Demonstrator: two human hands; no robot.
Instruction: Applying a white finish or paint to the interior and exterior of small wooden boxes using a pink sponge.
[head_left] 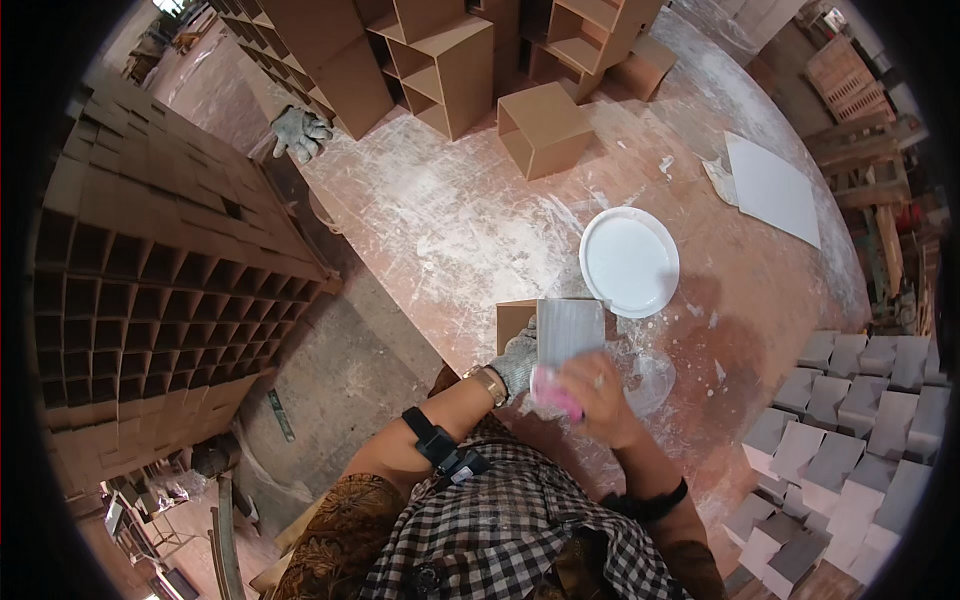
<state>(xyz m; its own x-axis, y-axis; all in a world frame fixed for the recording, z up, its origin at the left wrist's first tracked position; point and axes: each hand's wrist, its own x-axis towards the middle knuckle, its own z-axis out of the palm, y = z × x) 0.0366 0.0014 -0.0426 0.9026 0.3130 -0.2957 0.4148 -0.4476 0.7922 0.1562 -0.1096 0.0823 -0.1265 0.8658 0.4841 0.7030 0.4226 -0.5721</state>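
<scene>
In front of me is a small brown board box (515, 322), its upper face (570, 325) covered with streaky wet-looking whitish coating. My left hand (517, 366), in a grey knit glove, grips the box from its left side; some fingers are hidden behind the coated face. A pink object (556, 393), perhaps a sponge or scraper, is closed in my bare right hand (597, 397) at the near edge of that face. Motion blurs this hand. Just beyond the box to the right stands a round white tub (630, 262) holding white liquid.
Uncoated brown boxes (545, 130) stand at the table's far side, beside an empty grey glove (300, 133). A white sheet (772, 190) lies far right. Coated boxes (830, 400) crowd the near right. A tall stack of open brown boxes (160, 300) rises left, across a floor gap.
</scene>
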